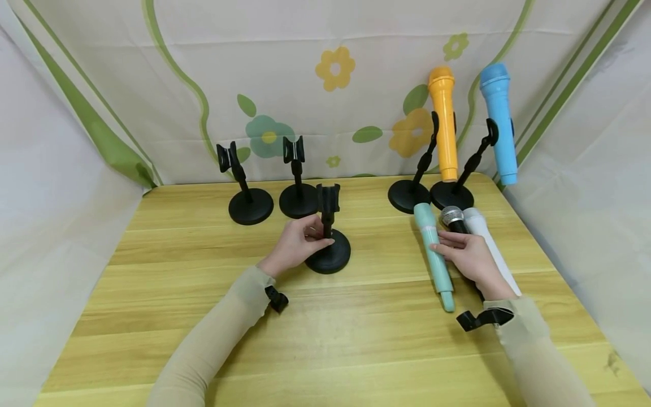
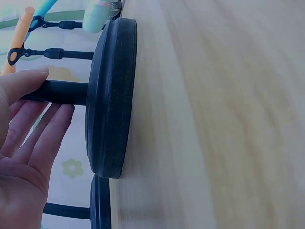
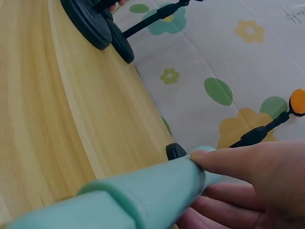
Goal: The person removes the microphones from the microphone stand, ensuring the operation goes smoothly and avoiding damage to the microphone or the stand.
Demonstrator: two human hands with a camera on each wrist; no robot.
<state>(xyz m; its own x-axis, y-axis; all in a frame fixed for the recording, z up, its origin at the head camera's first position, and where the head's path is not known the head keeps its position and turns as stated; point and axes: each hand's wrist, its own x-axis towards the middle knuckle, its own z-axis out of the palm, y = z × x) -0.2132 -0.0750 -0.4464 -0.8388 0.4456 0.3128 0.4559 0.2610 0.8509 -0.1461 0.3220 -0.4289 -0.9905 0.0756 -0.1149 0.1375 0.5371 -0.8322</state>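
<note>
With thumb and fingers, my left hand (image 1: pixel 300 242) pinches the post of a black microphone stand (image 1: pixel 329 257) in the middle of the table; its clip holds nothing. In the left wrist view the thumb lies on one side of the stand's post (image 2: pixel 66 92), fingers on the other. On the right, my right hand (image 1: pixel 473 257) grips a mint green microphone (image 1: pixel 436 254) around its body, head end pointing away from me. Beside it lie a black microphone (image 1: pixel 454 219) with a silver mesh head, partly hidden by the hand, and a white microphone (image 1: pixel 490 243).
Two bare-clipped black stands (image 1: pixel 251 206) (image 1: pixel 298 199) stand at the back left. At the back right, one stand (image 1: pixel 408 195) holds an orange microphone (image 1: pixel 445 124) and another (image 1: pixel 452 195) a blue microphone (image 1: pixel 500 124). A flowered curtain (image 1: pixel 203 68) hangs behind the wooden table (image 1: pixel 325 350).
</note>
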